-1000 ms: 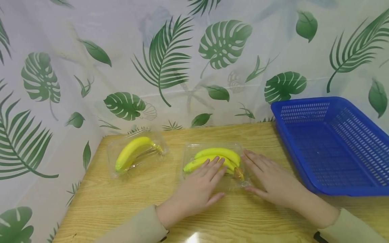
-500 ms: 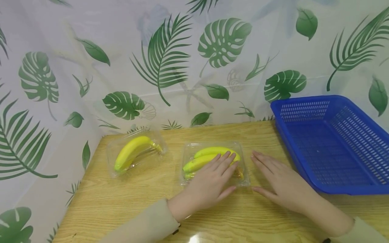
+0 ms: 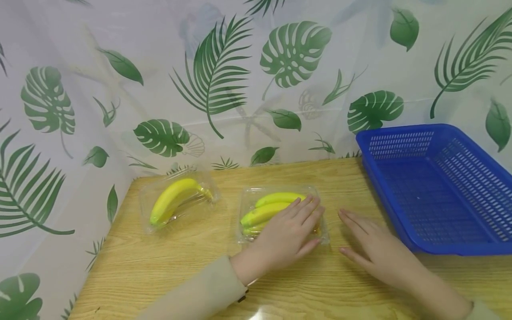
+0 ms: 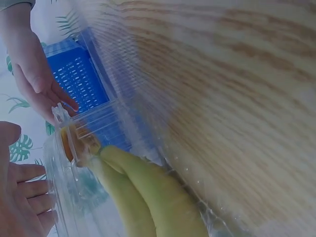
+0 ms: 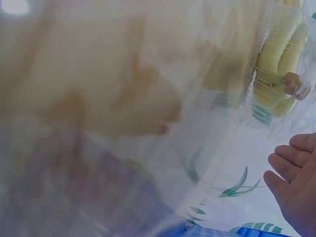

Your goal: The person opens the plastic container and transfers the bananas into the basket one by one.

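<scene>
A clear plastic clamshell box [image 3: 246, 195] holding a bunch of bananas [image 3: 260, 216] lies on the wooden table, its lid down. My left hand [image 3: 286, 231] lies with straight fingers over the right part of the lid, hiding the banana stems in the head view. From the left wrist view, the fingers [image 4: 34, 190] are flat against the lid, and the brown stem end [image 4: 81, 143] shows inside. My right hand [image 3: 376, 249], fingers straight, hovers apart from the box on its right, holding nothing.
Further left is a second clear clamshell box [image 3: 148, 195] with a banana [image 3: 174, 200] inside. On the right stands a blue perforated plastic basket [image 3: 424, 186]. Behind the wooden table [image 3: 168, 258] hangs a white leaf-print cloth [image 3: 240, 89].
My left hand has slid right across the lid, uncovering the bananas' left ends. My right hand has drawn away from the box's right edge toward the basket.
</scene>
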Demonstrator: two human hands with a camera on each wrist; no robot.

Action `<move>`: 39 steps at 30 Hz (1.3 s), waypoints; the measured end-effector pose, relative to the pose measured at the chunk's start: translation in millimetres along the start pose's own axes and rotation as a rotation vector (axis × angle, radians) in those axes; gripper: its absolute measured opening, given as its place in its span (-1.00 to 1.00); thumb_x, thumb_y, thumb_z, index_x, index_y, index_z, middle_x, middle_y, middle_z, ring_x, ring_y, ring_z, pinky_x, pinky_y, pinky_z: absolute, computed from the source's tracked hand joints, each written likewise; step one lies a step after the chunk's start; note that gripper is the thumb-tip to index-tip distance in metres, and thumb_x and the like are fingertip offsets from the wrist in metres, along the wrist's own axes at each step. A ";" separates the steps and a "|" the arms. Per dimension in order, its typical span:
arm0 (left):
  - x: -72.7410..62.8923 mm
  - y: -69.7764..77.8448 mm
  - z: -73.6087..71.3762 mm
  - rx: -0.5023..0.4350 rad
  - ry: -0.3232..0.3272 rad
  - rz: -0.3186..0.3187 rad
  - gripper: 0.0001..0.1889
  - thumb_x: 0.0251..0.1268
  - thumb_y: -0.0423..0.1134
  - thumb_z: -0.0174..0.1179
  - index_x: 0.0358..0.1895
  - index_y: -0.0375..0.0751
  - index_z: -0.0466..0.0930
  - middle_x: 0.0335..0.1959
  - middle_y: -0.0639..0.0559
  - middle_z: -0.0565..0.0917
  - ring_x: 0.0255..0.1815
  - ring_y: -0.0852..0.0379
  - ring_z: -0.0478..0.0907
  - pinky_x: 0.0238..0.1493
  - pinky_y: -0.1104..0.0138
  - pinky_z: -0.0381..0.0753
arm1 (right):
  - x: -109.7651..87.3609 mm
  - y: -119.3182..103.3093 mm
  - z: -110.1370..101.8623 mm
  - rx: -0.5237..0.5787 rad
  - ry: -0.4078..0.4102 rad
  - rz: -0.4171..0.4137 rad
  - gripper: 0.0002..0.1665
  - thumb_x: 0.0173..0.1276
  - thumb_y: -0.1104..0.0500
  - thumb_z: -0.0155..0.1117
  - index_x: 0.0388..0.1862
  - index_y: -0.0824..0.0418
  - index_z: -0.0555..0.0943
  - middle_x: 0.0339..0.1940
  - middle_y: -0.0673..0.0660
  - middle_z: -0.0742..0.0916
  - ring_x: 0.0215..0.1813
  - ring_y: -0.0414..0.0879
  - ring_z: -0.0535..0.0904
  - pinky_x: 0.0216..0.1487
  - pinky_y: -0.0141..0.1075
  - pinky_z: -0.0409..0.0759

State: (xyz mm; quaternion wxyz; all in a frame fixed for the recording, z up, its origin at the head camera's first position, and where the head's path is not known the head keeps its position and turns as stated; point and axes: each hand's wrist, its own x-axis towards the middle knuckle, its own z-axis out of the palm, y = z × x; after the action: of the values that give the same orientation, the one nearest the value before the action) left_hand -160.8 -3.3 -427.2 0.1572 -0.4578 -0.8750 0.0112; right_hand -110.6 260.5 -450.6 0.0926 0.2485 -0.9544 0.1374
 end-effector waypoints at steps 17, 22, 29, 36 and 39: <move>3.0 8.6 9.1 -0.037 -0.056 0.042 -0.35 0.69 0.13 0.01 0.59 -0.21 0.35 0.67 -0.14 0.31 0.72 -0.04 0.23 0.75 0.13 0.22 | -4.9 -8.3 13.7 0.564 -0.005 0.155 -0.43 0.67 0.19 0.13 0.56 0.33 0.42 0.45 0.32 0.66 0.47 0.01 0.60 0.42 -0.25 0.64; 3.5 9.1 11.7 -0.043 -0.055 0.044 -0.36 0.68 0.11 0.06 0.58 -0.21 0.37 0.66 -0.14 0.36 0.71 -0.02 0.25 0.74 0.15 0.23 | -2.4 -3.3 21.0 0.999 -0.081 0.172 -0.45 0.77 0.24 -0.14 0.51 0.61 0.33 0.43 0.45 0.62 0.31 -0.51 0.56 0.30 -0.64 0.54; 7.0 9.0 11.1 0.004 -0.038 0.057 -0.38 0.60 0.10 0.18 0.54 -0.17 0.44 0.61 -0.10 0.44 0.67 0.03 0.34 0.71 0.21 0.30 | -1.8 4.7 31.2 1.573 -0.238 0.136 -0.45 0.82 0.22 -0.36 0.49 0.34 0.50 0.28 -0.15 0.77 0.31 -0.25 0.71 0.36 -0.44 0.67; 7.2 8.1 11.0 0.029 0.034 0.097 -0.43 0.54 0.08 0.28 0.44 -0.15 0.56 0.51 -0.07 0.57 0.58 0.07 0.47 0.63 0.28 0.44 | 0.1 4.8 37.7 1.899 -0.330 0.128 -0.38 0.82 0.26 -0.43 0.32 0.12 0.66 0.29 0.09 0.78 0.35 -0.09 0.72 0.42 -0.29 0.67; 7.1 8.2 10.9 0.050 0.068 0.113 -0.45 0.50 0.08 0.32 0.40 -0.13 0.61 0.46 -0.05 0.62 0.53 0.09 0.53 0.58 0.31 0.49 | 0.5 4.9 39.8 1.934 -0.328 0.158 -0.40 0.81 0.29 -0.39 0.29 0.16 0.68 0.27 0.12 0.79 0.32 -0.06 0.74 0.41 -0.27 0.69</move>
State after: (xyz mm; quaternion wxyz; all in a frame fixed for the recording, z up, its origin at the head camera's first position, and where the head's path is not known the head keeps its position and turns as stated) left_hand -161.1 8.6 -437.0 0.1973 -0.5027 -0.8412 0.0264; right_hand -117.7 252.1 -489.2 -0.2938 0.1684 -0.4456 0.8287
